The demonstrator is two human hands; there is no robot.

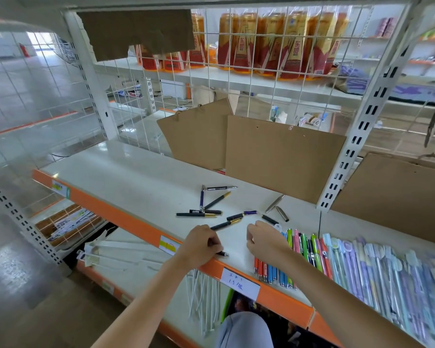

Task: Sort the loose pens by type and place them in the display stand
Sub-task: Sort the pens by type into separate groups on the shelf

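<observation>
Several dark pens with gold trim point(212, 202) lie scattered on the white shelf point(126, 177). My left hand point(201, 244) grips a black pen point(222, 253) near the shelf's front edge, its tip sticking out to the right. My right hand point(264, 238) hovers with curled fingers beside a row of bright coloured pens point(301, 252); what it holds is hidden. Two silver pens point(278, 207) lie further back. Pastel pens point(387, 270) are lined up at the right.
Brown cardboard sheets point(281, 156) lean against the wire back panel. An orange edge strip point(126, 217) with price labels runs along the front. A lower shelf holds white rods point(201, 297). Red drink packs point(274, 43) stand on the shelf behind.
</observation>
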